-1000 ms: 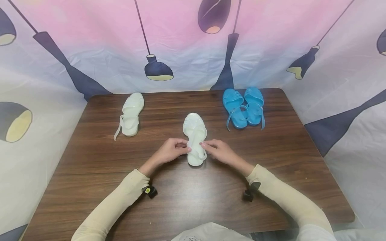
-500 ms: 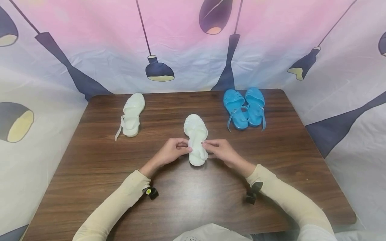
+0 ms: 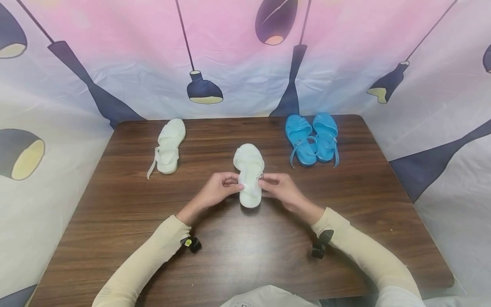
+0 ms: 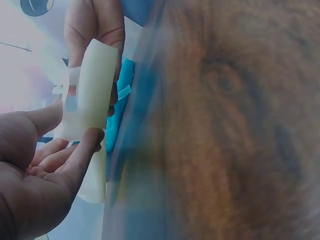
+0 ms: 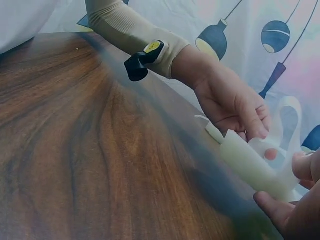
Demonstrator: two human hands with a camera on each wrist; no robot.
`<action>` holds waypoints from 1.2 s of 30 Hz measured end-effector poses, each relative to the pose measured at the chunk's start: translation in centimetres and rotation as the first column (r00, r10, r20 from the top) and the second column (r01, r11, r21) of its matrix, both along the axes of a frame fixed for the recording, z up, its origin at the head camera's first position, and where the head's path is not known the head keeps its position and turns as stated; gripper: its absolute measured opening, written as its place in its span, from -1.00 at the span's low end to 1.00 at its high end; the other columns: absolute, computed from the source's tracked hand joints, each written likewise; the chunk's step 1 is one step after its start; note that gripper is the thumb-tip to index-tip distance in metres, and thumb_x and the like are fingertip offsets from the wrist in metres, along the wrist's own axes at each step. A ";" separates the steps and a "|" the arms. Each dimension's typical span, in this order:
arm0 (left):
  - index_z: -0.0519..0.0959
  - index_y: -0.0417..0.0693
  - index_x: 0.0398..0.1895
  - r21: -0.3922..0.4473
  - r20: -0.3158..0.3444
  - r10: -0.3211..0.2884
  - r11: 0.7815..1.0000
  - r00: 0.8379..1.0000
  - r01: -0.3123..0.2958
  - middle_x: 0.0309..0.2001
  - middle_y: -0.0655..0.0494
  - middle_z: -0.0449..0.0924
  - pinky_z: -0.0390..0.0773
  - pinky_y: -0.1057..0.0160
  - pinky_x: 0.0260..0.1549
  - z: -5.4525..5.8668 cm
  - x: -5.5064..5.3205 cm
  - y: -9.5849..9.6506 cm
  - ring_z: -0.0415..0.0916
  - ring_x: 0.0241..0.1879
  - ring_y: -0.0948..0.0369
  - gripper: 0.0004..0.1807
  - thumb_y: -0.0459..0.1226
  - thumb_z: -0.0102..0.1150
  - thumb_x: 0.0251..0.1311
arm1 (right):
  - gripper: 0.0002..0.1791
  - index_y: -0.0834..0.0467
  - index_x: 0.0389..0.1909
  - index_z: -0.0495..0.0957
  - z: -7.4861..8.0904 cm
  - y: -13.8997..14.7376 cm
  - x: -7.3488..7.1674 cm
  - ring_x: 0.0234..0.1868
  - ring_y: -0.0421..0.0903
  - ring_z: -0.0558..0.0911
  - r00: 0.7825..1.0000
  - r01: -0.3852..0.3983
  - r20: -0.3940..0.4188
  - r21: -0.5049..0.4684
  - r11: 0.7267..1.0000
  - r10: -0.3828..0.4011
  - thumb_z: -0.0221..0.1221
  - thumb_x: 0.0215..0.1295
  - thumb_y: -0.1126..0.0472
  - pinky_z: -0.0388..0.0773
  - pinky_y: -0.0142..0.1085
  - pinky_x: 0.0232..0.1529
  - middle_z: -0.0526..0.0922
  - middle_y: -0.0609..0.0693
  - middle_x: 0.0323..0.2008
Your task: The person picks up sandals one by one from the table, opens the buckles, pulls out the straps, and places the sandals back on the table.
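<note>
Both hands hold a white jelly sandal [image 3: 250, 161] just above the middle of the table, its toe pointing away from me. My left hand [image 3: 216, 188] grips its left edge, thumb on top and fingers beneath, as the left wrist view shows on the pale sole [image 4: 98, 82]. On the other edge, my right hand [image 3: 284, 189] pinches the sandal near a small metal buckle [image 3: 261, 176]. The ankle strap [image 5: 292, 112] stands up as a loop in the right wrist view. Fingers partly hide the strap's end.
A second white sandal [image 3: 168, 147] lies at the back left, its strap trailing towards me. Two blue sandals [image 3: 305, 147] lie side by side at the back right of the brown wooden table [image 3: 115, 221]. Behind hangs a lamp-patterned cloth [image 3: 241, 85].
The strap loop that bulged at the heel's right side has moved up off it, and the buckle now shows by my right fingers. The sandal has shifted slightly away from me.
</note>
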State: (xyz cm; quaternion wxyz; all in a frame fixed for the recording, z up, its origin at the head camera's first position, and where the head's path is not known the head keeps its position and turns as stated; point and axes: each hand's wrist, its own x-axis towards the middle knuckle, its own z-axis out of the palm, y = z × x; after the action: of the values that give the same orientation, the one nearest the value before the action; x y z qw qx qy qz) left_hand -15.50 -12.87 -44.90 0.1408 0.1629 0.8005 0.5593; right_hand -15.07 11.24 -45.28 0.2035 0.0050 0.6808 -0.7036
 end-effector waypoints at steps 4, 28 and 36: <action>0.64 -0.34 0.04 0.007 -0.001 0.013 1.000 1.000 -0.013 -0.02 -0.20 0.73 0.70 0.19 -0.05 0.5 -0.3 -0.2 0.71 0.01 0.00 -0.68 -0.30 0.33 0.33 | -0.61 0.47 0.21 0.52 0.2 -0.1 -0.4 0.03 0.04 0.72 0.999 0.016 -0.049 -0.018 1.000 -0.017 0.21 0.42 0.42 0.70 -0.13 -0.02 0.57 0.37 0.20; 0.62 -0.19 0.17 -0.123 -0.341 0.275 0.935 0.899 -0.332 0.08 -0.12 0.69 0.58 0.07 0.07 4.0 -5.0 -9.4 0.63 0.03 0.01 -0.61 -0.11 0.18 0.46 | -0.63 0.47 0.17 0.55 2.7 -3.2 -5.7 -0.01 -0.04 0.71 0.979 -0.027 -0.201 -0.062 0.998 0.014 0.24 0.41 0.40 0.70 -0.11 -0.01 0.62 0.34 0.12; 0.64 -0.16 0.13 -0.186 -0.432 0.443 0.809 0.786 -0.558 0.07 -0.20 0.67 0.55 0.06 -0.01 3.5 -6.1 -14.7 0.61 0.03 -0.08 -0.63 -0.11 0.20 0.42 | -0.65 0.50 0.15 0.55 2.8 -5.5 -8.3 0.02 0.03 0.71 0.965 -0.076 -0.256 -0.095 0.993 0.050 0.22 0.41 0.43 0.69 -0.08 0.02 0.63 0.36 0.12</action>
State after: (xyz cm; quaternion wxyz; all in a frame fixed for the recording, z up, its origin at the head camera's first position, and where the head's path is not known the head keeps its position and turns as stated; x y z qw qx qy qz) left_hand -21.62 -27.54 -41.35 -0.1439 0.0202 0.9024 0.4057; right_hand -23.42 5.70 -42.50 0.1372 -0.1171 0.6635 -0.7261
